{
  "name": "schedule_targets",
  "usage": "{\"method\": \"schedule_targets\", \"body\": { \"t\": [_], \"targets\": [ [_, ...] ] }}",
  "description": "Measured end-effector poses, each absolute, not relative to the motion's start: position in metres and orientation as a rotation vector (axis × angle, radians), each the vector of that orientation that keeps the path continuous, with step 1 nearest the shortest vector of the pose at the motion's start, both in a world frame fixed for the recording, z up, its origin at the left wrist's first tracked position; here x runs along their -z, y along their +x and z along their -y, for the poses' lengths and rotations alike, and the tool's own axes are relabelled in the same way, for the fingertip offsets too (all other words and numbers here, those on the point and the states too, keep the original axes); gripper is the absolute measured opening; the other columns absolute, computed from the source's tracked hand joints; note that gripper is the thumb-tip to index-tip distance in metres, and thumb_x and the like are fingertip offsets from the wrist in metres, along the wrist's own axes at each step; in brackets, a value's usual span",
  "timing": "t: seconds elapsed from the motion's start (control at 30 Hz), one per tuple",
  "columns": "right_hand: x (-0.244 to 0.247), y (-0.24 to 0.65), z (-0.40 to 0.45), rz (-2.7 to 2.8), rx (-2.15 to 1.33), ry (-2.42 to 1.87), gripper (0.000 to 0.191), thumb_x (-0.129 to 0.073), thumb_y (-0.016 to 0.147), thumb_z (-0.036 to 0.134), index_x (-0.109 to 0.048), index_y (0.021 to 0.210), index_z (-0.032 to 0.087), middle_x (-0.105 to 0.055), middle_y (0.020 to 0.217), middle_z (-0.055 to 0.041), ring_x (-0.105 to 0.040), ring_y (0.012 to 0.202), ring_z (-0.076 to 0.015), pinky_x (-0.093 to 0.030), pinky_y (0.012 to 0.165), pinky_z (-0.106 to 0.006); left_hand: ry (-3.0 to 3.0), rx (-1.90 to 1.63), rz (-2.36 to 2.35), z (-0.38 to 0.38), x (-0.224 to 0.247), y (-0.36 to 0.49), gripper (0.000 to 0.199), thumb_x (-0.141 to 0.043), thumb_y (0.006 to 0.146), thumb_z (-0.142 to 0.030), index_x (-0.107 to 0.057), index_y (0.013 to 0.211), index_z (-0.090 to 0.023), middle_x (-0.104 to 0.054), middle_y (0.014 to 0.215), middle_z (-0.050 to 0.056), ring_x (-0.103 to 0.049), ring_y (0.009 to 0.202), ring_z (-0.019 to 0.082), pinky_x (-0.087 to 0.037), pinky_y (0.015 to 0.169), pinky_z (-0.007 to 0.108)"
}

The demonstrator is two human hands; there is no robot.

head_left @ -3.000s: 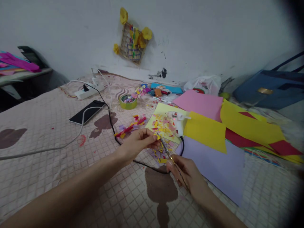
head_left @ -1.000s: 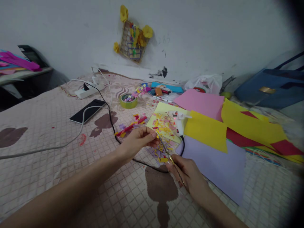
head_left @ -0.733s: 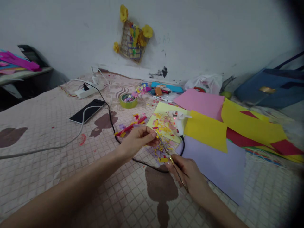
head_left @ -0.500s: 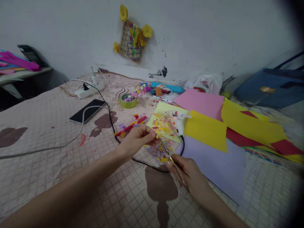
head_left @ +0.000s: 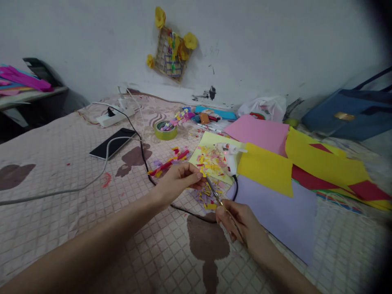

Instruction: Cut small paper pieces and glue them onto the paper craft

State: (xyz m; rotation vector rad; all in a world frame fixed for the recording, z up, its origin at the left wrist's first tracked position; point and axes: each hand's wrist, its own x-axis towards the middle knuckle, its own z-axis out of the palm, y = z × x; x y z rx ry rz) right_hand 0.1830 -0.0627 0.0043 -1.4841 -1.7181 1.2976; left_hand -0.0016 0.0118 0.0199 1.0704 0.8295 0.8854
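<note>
At the far left, magenta sheets [head_left: 26, 79] on a shelf [head_left: 56, 94]. Next, on the patterned cloth [head_left: 61, 147], a gray cable [head_left: 72, 190] looping toward a black phone-like slab [head_left: 101, 148], with a white power strip [head_left: 107, 120] just behind. Then a black cord [head_left: 143, 157] winding down toward the hands and under the left wrist. Beyond, a green-yellow tape roll [head_left: 165, 132]; nearer, crimson strips [head_left: 165, 166] among loose scraps; high on the wall, a woven hanging [head_left: 163, 53] with yellow paper flowers.

Near the middle, the left hand [head_left: 183, 178], grip pinching a small yellow piece [head_left: 202, 173] between thumb and fingers, above the cloth. Close to the piece, the tip of slim scissors [head_left: 213, 192], slanting down to the right hand [head_left: 237, 216], grip curled around the handles. Cannot tell parted blades from closed ones. Behind, cut clippings [head_left: 211, 161] on and below a pale yellow sheet [head_left: 208, 140], beside a white glue gun [head_left: 232, 164] with a red light.

Farther right, pink [head_left: 257, 134], bright yellow [head_left: 266, 169] and lavender sheets [head_left: 281, 220], partly overlapping; then more yellow sheets [head_left: 324, 162] with red pieces [head_left: 369, 190]; at the far right, a blue bag [head_left: 349, 106] against the wall.
</note>
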Motion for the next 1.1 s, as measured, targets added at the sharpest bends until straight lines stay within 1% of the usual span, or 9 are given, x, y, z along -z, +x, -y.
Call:
{"method": "schedule_targets", "body": {
  "t": [0.3, 0.57, 0.93, 1.1],
  "targets": [
    [-0.001, 0.182, 0.063, 1.742, -1.234, -1.467, 0.040, -0.040, 0.084, 0.051, -0.040, 0.060, 0.019, -0.035, 0.051, 0.0052, -0.034, 0.046, -0.0086, -0.026, 0.040, -0.019, 1.013, -0.884, -0.805, -0.008, -0.021, 0.000, 0.020, -0.067, 0.073, -0.027, -0.053, 0.074, -0.012, -0.065, 0.072, 0.002, -0.062, 0.065, 0.010, -0.049, 0.070, 0.026],
    [-0.003, 0.176, 0.063, 1.811, -1.090, -1.516, 0.037, -0.039, 0.085, 0.047, -0.041, 0.061, 0.019, -0.037, 0.054, 0.0038, -0.034, 0.049, -0.0103, -0.026, 0.044, -0.021, 1.000, -0.921, -0.801, -0.005, -0.020, 0.003, 0.018, -0.066, 0.074, -0.025, -0.053, 0.075, -0.013, -0.064, 0.072, 0.001, -0.061, 0.066, 0.009, -0.048, 0.070, 0.025],
    [-0.005, 0.177, 0.063, 1.867, -1.030, -1.510, 0.036, -0.039, 0.084, 0.046, -0.038, 0.058, 0.020, -0.034, 0.052, 0.0044, -0.030, 0.049, -0.0101, -0.024, 0.045, -0.022, 1.098, -0.835, -0.746, -0.015, -0.021, -0.007, 0.018, -0.066, 0.075, -0.025, -0.054, 0.074, -0.012, -0.067, 0.071, 0.002, -0.063, 0.066, 0.009, -0.048, 0.066, 0.022],
    [-0.007, 0.176, 0.066, 1.868, -1.038, -1.496, 0.035, -0.041, 0.084, 0.043, -0.037, 0.059, 0.020, -0.035, 0.052, 0.0048, -0.030, 0.049, -0.0096, -0.024, 0.044, -0.021, 1.134, -0.783, -0.715, -0.019, -0.024, -0.012, 0.019, -0.067, 0.073, -0.026, -0.056, 0.074, -0.011, -0.068, 0.072, 0.003, -0.064, 0.067, 0.010, -0.048, 0.067, 0.022]
  ]
}}
